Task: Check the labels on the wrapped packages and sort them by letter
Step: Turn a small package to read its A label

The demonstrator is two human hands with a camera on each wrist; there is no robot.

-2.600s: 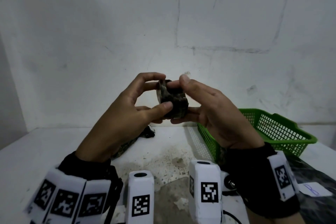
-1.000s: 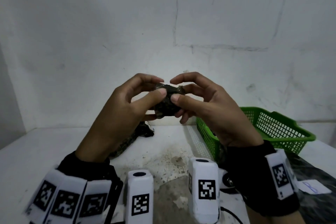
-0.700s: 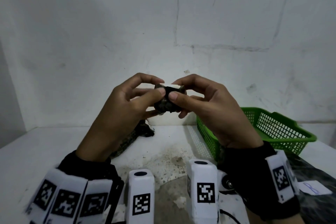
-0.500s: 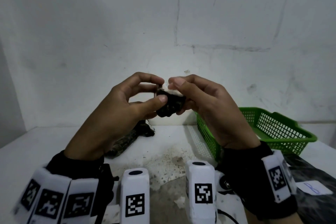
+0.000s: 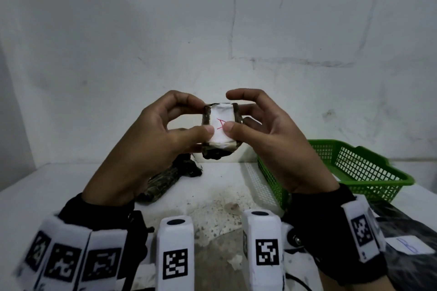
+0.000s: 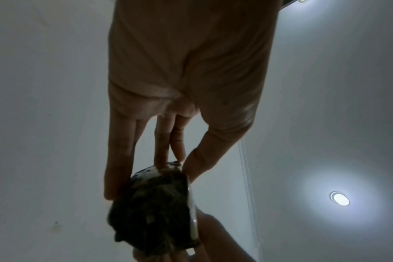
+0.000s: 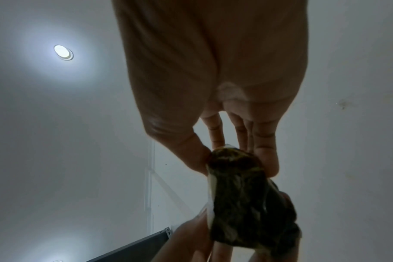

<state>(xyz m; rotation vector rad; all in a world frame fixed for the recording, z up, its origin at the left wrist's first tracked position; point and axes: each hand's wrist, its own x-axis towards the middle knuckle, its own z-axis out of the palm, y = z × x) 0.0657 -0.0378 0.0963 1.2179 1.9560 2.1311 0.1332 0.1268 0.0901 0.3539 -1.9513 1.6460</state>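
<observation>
Camouflage-patterned wrapping covers the one package (image 5: 220, 132) held up in the air between two hands, well above the bench (image 5: 47, 186). Its white label (image 5: 221, 125), one in number, faces the head camera and bears a red letter A. The left hand (image 5: 151, 146) pinches the package from the left, the right hand (image 5: 272, 139) from the right; both thumbs press on the label's lower half and partly cover the letter's feet, while the fingers curl behind. So each grip is narrow and holding the package. On the bench lie one more camouflage bundle (image 5: 165, 179), half hidden behind the left hand, and one green basket (image 5: 354, 172), whose inside cannot be seen in full. At the right edge a white slip (image 5: 411, 245) carries what looks like a blue B, cut off and blurred.
</observation>
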